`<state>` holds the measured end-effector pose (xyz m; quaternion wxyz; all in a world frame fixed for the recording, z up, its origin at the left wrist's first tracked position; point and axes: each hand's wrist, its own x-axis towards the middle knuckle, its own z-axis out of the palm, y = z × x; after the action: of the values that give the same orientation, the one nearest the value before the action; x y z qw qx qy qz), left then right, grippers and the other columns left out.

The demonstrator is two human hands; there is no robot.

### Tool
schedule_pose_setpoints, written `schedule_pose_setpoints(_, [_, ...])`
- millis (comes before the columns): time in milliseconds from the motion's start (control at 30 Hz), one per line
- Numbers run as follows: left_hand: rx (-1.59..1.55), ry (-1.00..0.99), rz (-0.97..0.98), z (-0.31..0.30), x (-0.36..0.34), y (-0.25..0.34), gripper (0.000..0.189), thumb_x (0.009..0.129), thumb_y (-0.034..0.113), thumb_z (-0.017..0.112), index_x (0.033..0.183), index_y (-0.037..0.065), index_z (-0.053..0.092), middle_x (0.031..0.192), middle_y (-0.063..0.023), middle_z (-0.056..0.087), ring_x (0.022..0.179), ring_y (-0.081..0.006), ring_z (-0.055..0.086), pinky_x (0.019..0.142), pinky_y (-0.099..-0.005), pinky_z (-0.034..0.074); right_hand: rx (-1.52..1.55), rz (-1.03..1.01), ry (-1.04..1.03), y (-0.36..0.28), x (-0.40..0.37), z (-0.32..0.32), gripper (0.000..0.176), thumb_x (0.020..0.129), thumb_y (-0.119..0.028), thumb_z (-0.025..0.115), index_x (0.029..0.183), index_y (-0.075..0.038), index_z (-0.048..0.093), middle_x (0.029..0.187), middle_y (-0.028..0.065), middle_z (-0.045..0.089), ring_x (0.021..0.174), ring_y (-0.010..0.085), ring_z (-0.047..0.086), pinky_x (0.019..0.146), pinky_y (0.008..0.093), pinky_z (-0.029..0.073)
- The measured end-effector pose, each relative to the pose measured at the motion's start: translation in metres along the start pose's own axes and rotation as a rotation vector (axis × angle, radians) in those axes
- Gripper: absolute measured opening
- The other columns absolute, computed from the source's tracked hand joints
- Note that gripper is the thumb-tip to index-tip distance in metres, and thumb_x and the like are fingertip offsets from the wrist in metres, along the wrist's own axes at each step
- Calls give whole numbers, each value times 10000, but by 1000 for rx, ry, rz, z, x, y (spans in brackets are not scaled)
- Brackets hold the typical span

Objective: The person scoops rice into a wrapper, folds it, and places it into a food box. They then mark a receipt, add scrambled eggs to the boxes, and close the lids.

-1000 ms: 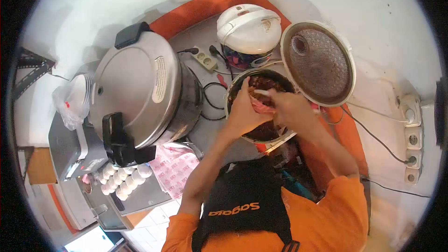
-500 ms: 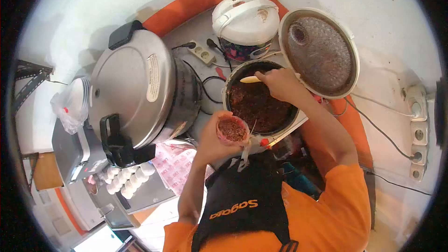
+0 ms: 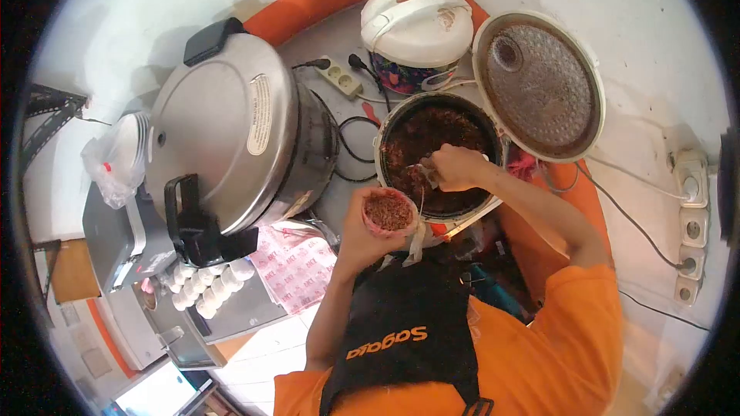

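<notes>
My left hand (image 3: 361, 233) is wrapped round a small pinkish cup (image 3: 388, 213) filled with reddish-brown food, held at the near left rim of an open cooker (image 3: 380, 146). Inside the cooker lies dark reddish-brown food (image 3: 432, 127). My right hand (image 3: 456, 168) is closed over the near part of the pot, on the handle of a utensil (image 3: 423, 172) whose end is near the food; its shape is partly hidden by my fingers. The cooker's round lid (image 3: 537, 85) stands raised at the far right, its wet inner side showing.
A large steel cooker (image 3: 223, 131) stands at the left. Behind the pot are a white-lidded rice cooker (image 3: 418, 27) and a power strip (image 3: 339, 77) with cables. Patterned paper (image 3: 291, 270) and white rolled items (image 3: 204, 289) lie at lower left. Wall sockets (image 3: 692, 223) are at right.
My right hand has moved down from the pot's far side toward its near side, and the utensil now tips down toward the food. My left hand still holds the cup. The view has shifted slightly.
</notes>
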<state>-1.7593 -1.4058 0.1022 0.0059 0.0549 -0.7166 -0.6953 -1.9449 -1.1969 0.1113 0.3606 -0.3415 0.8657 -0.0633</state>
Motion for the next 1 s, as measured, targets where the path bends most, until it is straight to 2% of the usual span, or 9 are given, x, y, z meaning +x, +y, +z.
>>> schedule_pose_setpoints(233, [141, 2, 21, -2, -1, 3, 844, 620, 107, 946, 1346, 47, 519, 1243, -102, 634, 1194, -222, 637, 1058, -378, 510, 137, -45, 37, 1, -15, 7, 450, 877, -275, 734, 1321, -200, 718, 1159, 258, 734, 1130, 458, 690, 961, 567, 583])
schedule_pose_setpoints(433, [225, -15, 45, 7, 7, 30, 1043, 659, 126, 940, 1537, 21, 386, 1267, -118, 599, 1121, -251, 651, 1025, -376, 519, 262, -41, 38, 18, -27, 16, 327, 894, -238, 686, 1184, -96, 742, 1012, 247, 750, 1023, 457, 715, 924, 556, 578])
schedule_pose_setpoints(533, [375, -21, 97, 18, 28, 49, 1147, 660, 126, 930, 1606, 12, 290, 1267, -139, 565, 1062, -282, 639, 987, -384, 527, 286, -69, 415, 19, -50, 5, 251, 972, -221, 640, 1048, -19, 768, 874, 241, 745, 853, 452, 723, 757, 503, 556])
schedule_pose_setpoints(633, [441, -48, 123, 35, 53, 57, 1217, 633, 133, 933, 1626, 1, 241, 1244, -175, 548, 1031, -308, 610, 952, -399, 527, 207, 73, 364, 1, -83, -40, 302, 910, -171, 633, 1170, -45, 718, 945, 243, 751, 940, 454, 734, 879, 541, 587])
schedule_pose_setpoints(700, [531, -48, 256, 48, 75, 35, 1269, 603, 143, 945, 1633, -3, 219, 1223, -196, 550, 1019, -319, 593, 936, -412, 523, 64, 248, 444, -26, -96, -48, 342, 923, -151, 616, 1235, -29, 683, 975, 238, 754, 902, 429, 745, 839, 526, 598])
schedule_pose_setpoints(733, [496, -72, 155, 56, 85, 37, 1279, 595, 148, 951, 1633, -4, 220, 1222, -202, 552, 1027, -331, 595, 945, -418, 522, -11, 336, 480, -35, -103, -45, 363, 929, -141, 607, 1268, -22, 665, 990, 235, 756, 883, 416, 751, 819, 518, 604])
schedule_pose_setpoints(800, [424, -117, -52, 70, 100, 40, 1298, 578, 157, 961, 1632, -6, 221, 1221, -216, 555, 1044, -357, 600, 963, -429, 518, -34, 191, 579, -36, -102, -10, 433, 929, -128, 596, 1346, -11, 607, 1090, 232, 746, 857, 383, 755, 780, 501, 611])
schedule_pose_setpoints(833, [374, -78, 45, 75, 108, 22, 1253, 564, 160, 974, 1607, 0, 298, 1249, -224, 582, 1112, -367, 619, 1004, -429, 513, -48, 114, 628, -37, -102, 1, 471, 929, -122, 590, 1386, -5, 579, 1140, 230, 741, 845, 367, 756, 760, 492, 614])
schedule_pose_setpoints(1000, [96, -187, -69, 71, 111, 13, 1042, 552, 118, 973, 1479, 30, 504, 1274, -180, 627, 1181, -289, 633, 1036, -399, 511, 23, -59, 684, -34, -121, 21, 544, 895, -96, 625, 1426, -13, 545, 1202, 194, 716, 826, 356, 736, 713, 474, 597])
